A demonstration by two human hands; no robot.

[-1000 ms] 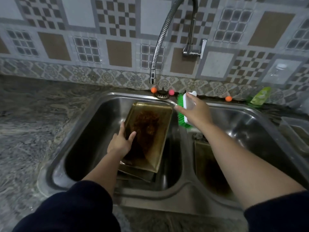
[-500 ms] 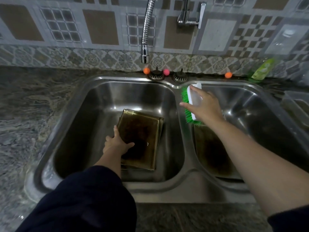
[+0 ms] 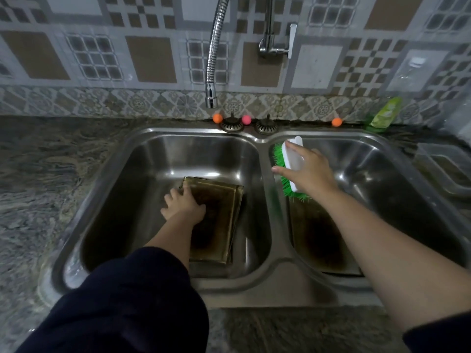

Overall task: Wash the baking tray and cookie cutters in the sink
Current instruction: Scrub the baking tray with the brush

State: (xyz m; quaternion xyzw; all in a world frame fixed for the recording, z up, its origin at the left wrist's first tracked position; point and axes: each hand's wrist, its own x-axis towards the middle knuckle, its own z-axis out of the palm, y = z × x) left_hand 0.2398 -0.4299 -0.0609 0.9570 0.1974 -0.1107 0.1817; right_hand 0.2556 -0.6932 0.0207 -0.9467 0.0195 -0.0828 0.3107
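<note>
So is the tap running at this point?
Off, as far as it shows: no stream falls from the faucet spout, which hangs above the left basin where the baking tray lies.

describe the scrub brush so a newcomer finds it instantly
Start at the double sink and go to its right basin, near the divider. The brush is in the right hand. It alone has bright green bristles under a white back.
</note>
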